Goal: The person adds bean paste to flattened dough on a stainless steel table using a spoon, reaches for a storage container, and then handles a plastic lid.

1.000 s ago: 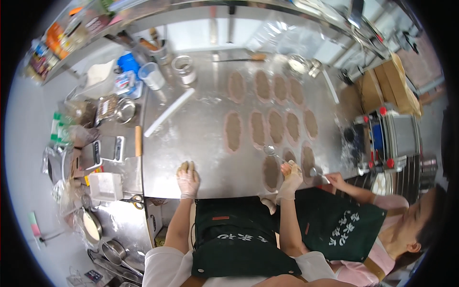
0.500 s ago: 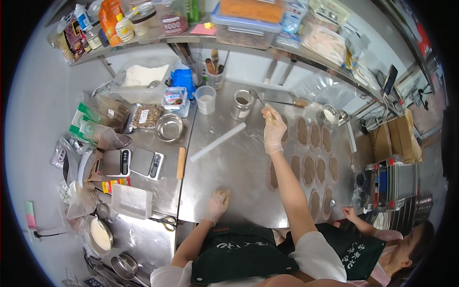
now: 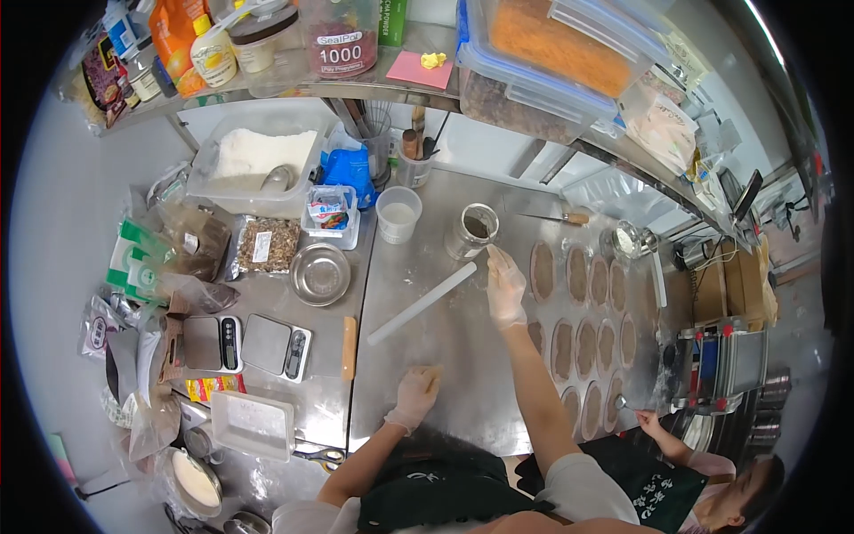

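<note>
My right hand (image 3: 507,289), in a clear glove, reaches over the steel table to the open metal can (image 3: 471,231) of brown filling. Its fingers are drawn together close to the can's rim. They close on the spoon, which is almost wholly hidden now. My left hand (image 3: 416,398), also gloved, rests on the table close to its front edge, fingers curled, with nothing visible in them. A translucent rolling pin (image 3: 422,303) lies between the hands and left of the can. Right of my right arm are several flat oval dough pieces (image 3: 562,350) spread with brown filling.
At right a co-worker's hand (image 3: 649,422) holds a spoon (image 3: 621,402) over one dough piece. A spatula (image 3: 547,216) lies behind the can. Two scales (image 3: 277,347), a steel bowl (image 3: 320,274) and a flour tub (image 3: 253,165) stand left. A loaded shelf (image 3: 356,84) runs across the back.
My right hand has come down from above and right of the can to its near side, and the spoon is no longer plainly visible. The whole view has shifted; my left hand stays on the table.
</note>
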A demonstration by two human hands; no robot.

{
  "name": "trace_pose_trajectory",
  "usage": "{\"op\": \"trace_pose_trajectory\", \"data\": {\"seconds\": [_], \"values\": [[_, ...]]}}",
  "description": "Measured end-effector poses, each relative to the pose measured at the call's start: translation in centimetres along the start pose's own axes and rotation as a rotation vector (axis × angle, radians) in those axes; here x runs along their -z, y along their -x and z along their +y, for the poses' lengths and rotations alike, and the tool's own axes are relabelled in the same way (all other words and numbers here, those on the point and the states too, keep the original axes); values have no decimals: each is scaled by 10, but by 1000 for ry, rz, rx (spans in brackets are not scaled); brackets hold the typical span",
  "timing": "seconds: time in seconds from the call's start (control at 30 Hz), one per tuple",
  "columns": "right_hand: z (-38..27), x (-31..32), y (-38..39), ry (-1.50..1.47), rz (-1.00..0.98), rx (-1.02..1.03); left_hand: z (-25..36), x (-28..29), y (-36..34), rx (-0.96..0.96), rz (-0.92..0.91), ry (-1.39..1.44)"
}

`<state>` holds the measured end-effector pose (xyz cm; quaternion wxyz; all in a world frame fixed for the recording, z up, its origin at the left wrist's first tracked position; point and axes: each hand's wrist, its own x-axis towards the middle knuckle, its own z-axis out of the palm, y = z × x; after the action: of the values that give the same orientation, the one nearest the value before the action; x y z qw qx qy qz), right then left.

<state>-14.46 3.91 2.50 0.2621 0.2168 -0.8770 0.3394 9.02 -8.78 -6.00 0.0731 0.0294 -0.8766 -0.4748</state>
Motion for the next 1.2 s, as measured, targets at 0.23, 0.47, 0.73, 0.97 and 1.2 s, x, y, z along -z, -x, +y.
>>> {"op": "trace_pose_trajectory", "data": {"seconds": [0.23,0.47,0.73,0.97,1.2], "values": [[16,-2,13,-396,260,-289,10,-20,-37,-34,4,19],[19,9,20,-284,99,-86,9,-29,-52,21,110,-14],[24,15,21,-451,149,-228,25,-25,-64,43,127,-104],[17,28,10,-790,225,-663,16,0,-87,30,259,-187],[1,-36,40,-1118,-99,-1189,-33,11,-96,158,300,-513]]}}
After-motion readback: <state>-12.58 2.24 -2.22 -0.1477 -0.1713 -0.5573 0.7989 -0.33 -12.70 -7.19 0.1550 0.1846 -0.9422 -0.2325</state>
